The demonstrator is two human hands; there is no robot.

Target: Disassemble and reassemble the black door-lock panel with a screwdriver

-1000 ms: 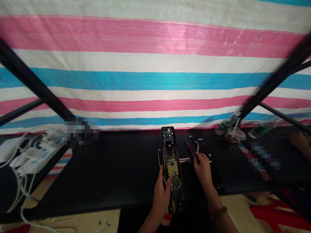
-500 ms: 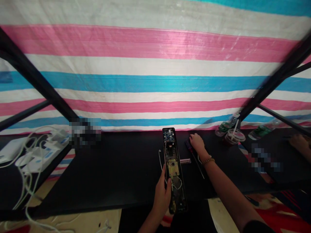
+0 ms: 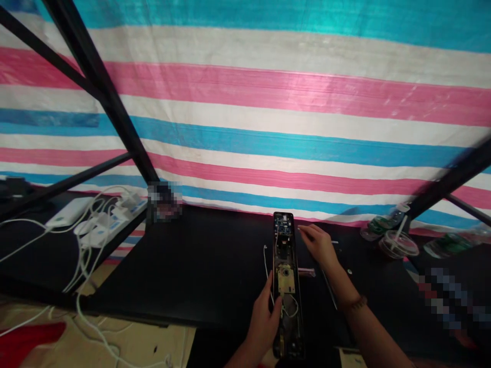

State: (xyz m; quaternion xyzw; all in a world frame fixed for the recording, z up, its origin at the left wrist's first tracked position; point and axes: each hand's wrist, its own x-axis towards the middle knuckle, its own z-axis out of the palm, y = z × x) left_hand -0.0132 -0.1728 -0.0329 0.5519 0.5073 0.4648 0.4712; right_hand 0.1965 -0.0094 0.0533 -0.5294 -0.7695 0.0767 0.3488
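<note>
My left hand (image 3: 264, 314) grips the lower left side of a long black electronics housing (image 3: 296, 312), which stands open toward me. Inside it are a blue circuit board (image 3: 284, 225) near the top, a yellowish square part (image 3: 286, 278) in the middle and a looped white wire (image 3: 292, 306) lower down. A loose white cable (image 3: 265, 260) runs along its left side. To the right of the housing's top end, my right hand (image 3: 317, 243) is closed in a pinch on a small white piece (image 3: 299, 228), too small to name. Beneath that hand shows a screwdriver's shaft (image 3: 330, 290); its handle is hidden.
A pinkish strip (image 3: 307, 272) lies right of the housing on the black table (image 3: 184, 276). Farther right are a plastic cup with a straw (image 3: 399, 244) and bottles (image 3: 383, 222). A power strip (image 3: 115, 225) with tangled white cables is at left. Striped sheeting hangs behind.
The view has swung left, so things sit farther right. My right hand has come from beside the screwdriver handle toward the housing's top, with a small white piece between its fingertips. My left hand keeps its grip.
</note>
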